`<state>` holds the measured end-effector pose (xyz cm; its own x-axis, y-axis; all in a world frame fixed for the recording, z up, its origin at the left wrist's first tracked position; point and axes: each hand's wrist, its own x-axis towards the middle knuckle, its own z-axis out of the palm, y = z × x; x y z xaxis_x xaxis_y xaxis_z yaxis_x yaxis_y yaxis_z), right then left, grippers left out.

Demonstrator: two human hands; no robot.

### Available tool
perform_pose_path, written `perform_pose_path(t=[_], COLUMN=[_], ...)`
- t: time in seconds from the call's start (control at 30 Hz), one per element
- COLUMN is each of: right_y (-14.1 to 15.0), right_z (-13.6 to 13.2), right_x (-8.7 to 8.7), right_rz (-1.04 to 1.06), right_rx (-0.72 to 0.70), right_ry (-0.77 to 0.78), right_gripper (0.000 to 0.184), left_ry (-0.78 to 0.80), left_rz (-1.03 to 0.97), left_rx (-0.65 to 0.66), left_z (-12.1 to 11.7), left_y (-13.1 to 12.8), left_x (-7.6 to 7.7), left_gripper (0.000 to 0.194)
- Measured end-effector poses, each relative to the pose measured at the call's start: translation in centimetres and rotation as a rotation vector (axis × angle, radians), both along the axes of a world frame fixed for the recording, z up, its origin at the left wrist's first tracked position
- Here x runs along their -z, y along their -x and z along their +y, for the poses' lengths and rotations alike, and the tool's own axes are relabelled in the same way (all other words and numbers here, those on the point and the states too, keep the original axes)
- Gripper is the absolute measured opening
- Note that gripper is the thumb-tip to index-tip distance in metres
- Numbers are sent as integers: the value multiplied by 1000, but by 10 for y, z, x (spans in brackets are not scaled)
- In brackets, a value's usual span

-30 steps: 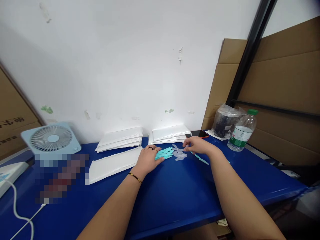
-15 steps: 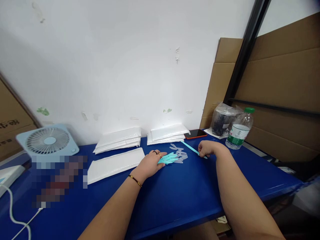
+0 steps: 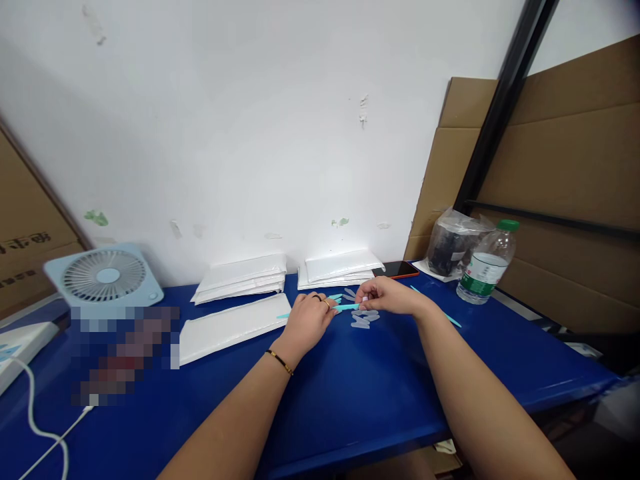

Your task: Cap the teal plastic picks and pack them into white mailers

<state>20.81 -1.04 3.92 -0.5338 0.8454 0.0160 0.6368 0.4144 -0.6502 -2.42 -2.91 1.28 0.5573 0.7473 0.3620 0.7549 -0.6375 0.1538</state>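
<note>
My left hand (image 3: 311,319) is closed around a thin teal eyebrow razor (image 3: 283,316), which sticks out on both sides of the fingers. At the razor's right end, the fingers of my right hand (image 3: 380,295) are pinched together, with a small clear cap (image 3: 365,299) apparently between them. Just beyond the left fingers lie more teal razors (image 3: 335,297), partly hidden. Several loose translucent caps (image 3: 361,321) are scattered beneath and beside the right hand. Another teal razor (image 3: 450,319) rests on the table to the right, partly behind the right forearm.
White padded envelopes stand in two stacks, left (image 3: 240,280) and right (image 3: 340,267), along the wall. A single envelope (image 3: 230,330) lies flat near my left hand. A phone (image 3: 397,269), a wrapped dark item (image 3: 445,250), a bottle (image 3: 483,270) and a fan (image 3: 107,275) surround the blue table (image 3: 345,413).
My right hand first moved right with a teal razor, then came back left to the caps. That razor is now in my left hand, which had rested on the pile.
</note>
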Motion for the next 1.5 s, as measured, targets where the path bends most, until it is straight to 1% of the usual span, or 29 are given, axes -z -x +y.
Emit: perform_pose_path(t=[0.1, 0.2, 0.27, 0.33, 0.4, 0.47, 0.53, 0.6, 0.7, 0.8, 0.9, 1.0, 1.17, 1.23, 1.37, 1.43, 1.5], right_y=[-11, -31, -40, -41, -35, -22, -7, 6, 17, 16, 10, 4, 0, -2, -7, -8, -6], right_z=[4, 10, 12, 13, 11, 9, 8, 7, 8, 9, 7, 4, 0, -1, -1, 0, 0], right_x=[3, 9, 12, 12, 12, 11, 13, 16, 22, 24, 21, 14, 7, 6, 7, 7, 7], right_rz=[-30, -114, -165, -189, -186, -176, -192, -235, -288, -306, -262, -153, -50, -25, 27, 77, 138], right_rx=[46, 96, 133, 148, 107, 35, -26, -69, -96, -79, -57, -22, -7, -5, 13, 16, 27], right_ry=[25, 118, 152, 107, 54, 42, 32, -1, -38, -55, -59, -34, 142, 167, 155, 134, 76], right_gripper=[32, 29, 31, 31, 31, 31, 33, 31, 22, 13, 12, 15, 16, 16, 14, 14, 17], left_ry=[55, 76, 84, 100, 113, 105, 73, 52, 56, 70, 70, 78, 94, 92, 92, 150, 229], left_rz=[20, 10, 14, 36, 55, 48, 20, 5, 15, 22, 10, 22, 14, -19, -142, -229, -313], left_rx=[-65, -148, -160, -129, -100, -97, -107, -110, -113, -113, -96, -75, -93, -98, -81, -71, -66], left_z=[6, 14, 17, 18, 17, 16, 16, 15, 15, 15, 15, 15, 15, 15, 13, 13, 14], left_y=[4, 13, 17, 19, 19, 17, 16, 15, 13, 12, 13, 13, 12, 13, 15, 16, 17], left_x=[2, 8, 13, 19, 22, 22, 20, 17, 14, 13, 14, 14, 15, 13, 7, 6, 6], left_gripper=[32, 32, 33, 40, 43, 40, 35, 26, 13, 14, 15, 18, 15, 14, 13, 16, 22])
